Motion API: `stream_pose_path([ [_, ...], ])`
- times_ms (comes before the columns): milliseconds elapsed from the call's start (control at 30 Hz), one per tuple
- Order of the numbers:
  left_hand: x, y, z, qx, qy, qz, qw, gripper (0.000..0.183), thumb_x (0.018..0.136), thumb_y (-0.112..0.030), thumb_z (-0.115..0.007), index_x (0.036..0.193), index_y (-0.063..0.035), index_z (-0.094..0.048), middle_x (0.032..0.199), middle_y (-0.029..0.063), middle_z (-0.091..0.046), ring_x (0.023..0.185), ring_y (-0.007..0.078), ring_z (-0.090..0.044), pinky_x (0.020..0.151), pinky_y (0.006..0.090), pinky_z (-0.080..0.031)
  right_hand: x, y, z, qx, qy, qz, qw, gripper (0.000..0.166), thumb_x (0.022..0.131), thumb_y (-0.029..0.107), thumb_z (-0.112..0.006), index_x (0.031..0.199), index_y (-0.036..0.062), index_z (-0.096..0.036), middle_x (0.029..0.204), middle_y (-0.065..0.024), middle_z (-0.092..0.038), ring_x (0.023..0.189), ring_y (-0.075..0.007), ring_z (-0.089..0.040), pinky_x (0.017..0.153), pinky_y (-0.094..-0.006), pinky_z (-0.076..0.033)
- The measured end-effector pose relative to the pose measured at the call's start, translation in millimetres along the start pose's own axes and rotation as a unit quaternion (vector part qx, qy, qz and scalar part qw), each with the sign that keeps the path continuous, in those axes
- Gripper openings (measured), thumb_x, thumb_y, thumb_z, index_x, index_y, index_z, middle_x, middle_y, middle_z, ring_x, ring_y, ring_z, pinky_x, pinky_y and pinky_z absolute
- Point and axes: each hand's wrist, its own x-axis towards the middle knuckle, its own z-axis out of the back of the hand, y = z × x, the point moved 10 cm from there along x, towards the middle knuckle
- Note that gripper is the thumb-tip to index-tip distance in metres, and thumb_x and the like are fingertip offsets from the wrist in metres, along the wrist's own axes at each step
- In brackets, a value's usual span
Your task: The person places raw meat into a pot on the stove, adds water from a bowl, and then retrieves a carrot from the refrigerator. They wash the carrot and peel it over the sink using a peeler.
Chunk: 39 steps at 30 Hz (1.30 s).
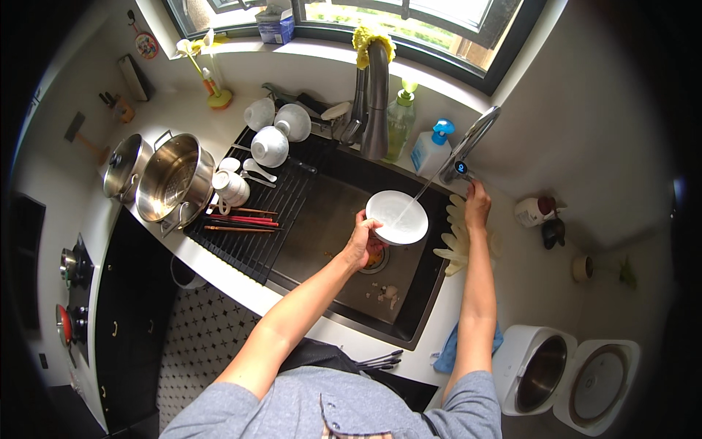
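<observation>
My left hand (359, 241) grips the rim of a white bowl (403, 214), thumb on the inside, over the dark sink (323, 233). A thin stream of water (425, 190) runs from the slim chrome faucet (476, 134) into the bowl, where some water lies. My right hand (478, 207) pinches the small lever at this faucet's base, beside its lit round display (460, 167). Pale rubber gloves (454, 236) lie over the sink's right edge, next to my right wrist. Below the bowl, food scraps (388, 293) rest on the sink floor near the drain (377, 260).
A black roll-up rack (247, 252) carries upturned bowls (270, 147), a mug (231, 187), spoons and chopsticks (241, 221). Steel pots (175, 175) stand left of it. A larger grey faucet (377, 104), soap bottles (431, 151) and an open white rice cooker (529, 370) surround the sink.
</observation>
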Motion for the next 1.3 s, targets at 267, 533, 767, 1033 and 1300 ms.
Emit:
stream_pose_path([
  [267,-2.7,-2.6,-5.1,-0.013,0.006,-0.006,1.000,0.055,0.080,-0.020,-0.056,0.131,-0.0216,-0.035,0.105,0.0110,-0.057,0.073,0.0227,-0.060,0.063,0.0332,-0.051,-6.4,-3.6,-0.3,-0.015,-0.015,0.011,1.000,0.017,0.091,0.003,-0.056,0.107,0.0021,-0.064,0.093,-0.0222,-0.067,0.084,-0.0398,-0.066,0.072,-0.0448,-0.052],
  [533,1.7,-2.6,-1.3,-0.007,0.010,-0.025,1.000,0.056,0.080,-0.020,-0.055,0.132,-0.0213,-0.034,0.101,0.0103,-0.058,0.069,0.0202,-0.061,0.060,0.0311,-0.051,-6.2,-2.2,-2.3,-0.020,-0.007,0.008,1.000,0.019,0.092,0.004,-0.057,0.108,0.0020,-0.064,0.097,-0.0222,-0.068,0.086,-0.0392,-0.066,0.074,-0.0446,-0.053],
  [767,-0.4,-4.2,-0.2,-0.019,-0.008,-0.028,0.999,0.057,0.079,-0.022,-0.057,0.132,-0.0213,-0.035,0.096,0.0089,-0.059,0.065,0.0176,-0.061,0.060,0.0304,-0.052,-8.3,-5.2,-2.8,-0.010,-0.012,-0.014,1.000,0.018,0.092,0.005,-0.057,0.108,0.0028,-0.065,0.090,-0.0207,-0.069,0.081,-0.0359,-0.068,0.071,-0.0424,-0.053],
  [1033,-0.7,-6.1,-5.7,-0.022,0.015,-0.039,0.999,0.058,0.079,-0.022,-0.057,0.133,-0.0226,-0.035,0.100,0.0084,-0.058,0.072,0.0174,-0.062,0.065,0.0313,-0.051,-8.1,-7.4,-2.4,0.001,-0.019,-0.009,1.000,0.018,0.093,0.005,-0.056,0.108,0.0027,-0.064,0.087,-0.0203,-0.069,0.078,-0.0342,-0.068,0.070,-0.0413,-0.053],
  [1300,-6.8,-17.5,-22.0,-0.013,0.041,-0.058,0.997,0.062,0.078,-0.023,-0.058,0.136,-0.0235,-0.034,0.107,0.0059,-0.056,0.081,0.0150,-0.060,0.068,0.0297,-0.048,16.4,0.0,2.3,-0.012,-0.014,-0.006,1.000,0.012,0.093,0.007,-0.055,0.098,0.0003,-0.063,0.086,-0.0234,-0.066,0.080,-0.0415,-0.064,0.068,-0.0462,-0.050],
])
